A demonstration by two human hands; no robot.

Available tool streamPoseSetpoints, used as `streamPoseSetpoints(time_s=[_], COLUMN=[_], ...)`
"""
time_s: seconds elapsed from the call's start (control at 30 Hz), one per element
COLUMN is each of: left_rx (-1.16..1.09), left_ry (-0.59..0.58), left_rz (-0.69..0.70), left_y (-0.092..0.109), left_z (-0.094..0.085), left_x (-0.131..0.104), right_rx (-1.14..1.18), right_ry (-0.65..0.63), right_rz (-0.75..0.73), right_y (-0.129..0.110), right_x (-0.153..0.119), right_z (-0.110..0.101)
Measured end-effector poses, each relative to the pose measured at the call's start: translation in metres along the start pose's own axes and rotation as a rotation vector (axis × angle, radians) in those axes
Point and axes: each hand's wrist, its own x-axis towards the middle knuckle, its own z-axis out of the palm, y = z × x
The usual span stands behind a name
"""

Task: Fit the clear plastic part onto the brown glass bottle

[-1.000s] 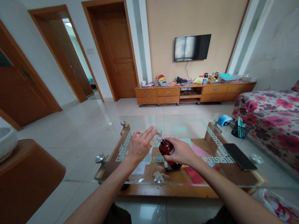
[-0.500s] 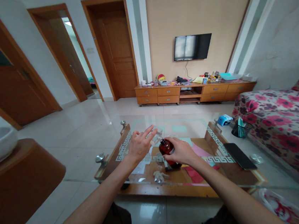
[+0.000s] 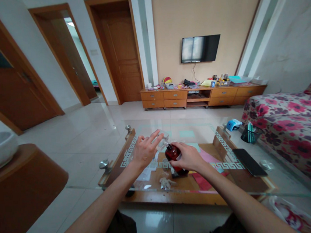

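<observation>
Just below the centre of the frame, your left hand (image 3: 145, 152) holds a clear container (image 3: 164, 135) between partly spread, extended fingers; the thumb is hidden. To its right, the fingers of your right hand (image 3: 186, 157) curl closed around a red-brown bottle (image 3: 172, 154), its black top close beside the container. Beneath both is the glass desk (image 3: 158, 199); a black slab (image 3: 249, 162) lies at lower right.

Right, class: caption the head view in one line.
At a glass table, the left grip holds a clear object by the reddish-brown bottle in the right grip.
</observation>
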Motion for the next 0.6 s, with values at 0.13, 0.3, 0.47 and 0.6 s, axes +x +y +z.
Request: streamPoseSetpoints(time_s=[0.13, 0.3, 0.47, 0.6], left_rx=[0.007, 0.027, 0.041, 0.051], left_ry=[0.022, 0.044, 0.054, 0.065], left_rz=[0.015, 0.032, 0.042, 0.054], left_y=[-0.0015, -0.0026, -0.003, -0.0035], left_z=[0.001, 0.0016, 0.0009, 0.0012], left_x=[-0.0005, -0.0009, -0.0007, -0.0004], right_rx=[0.003, 0.004, -0.007, -0.006], right_ry=[0.009, 0.01, 0.0, -0.001], right_rz=[-0.009, -0.01, -0.001, -0.001], right_y=[-0.0007, -0.0016, -0.0026, -0.0022], right_x=[-0.0002, -0.0001, 0.0002, 0.0003], right_z=[0.0001, -0.0002, -0.0004, -0.0001])
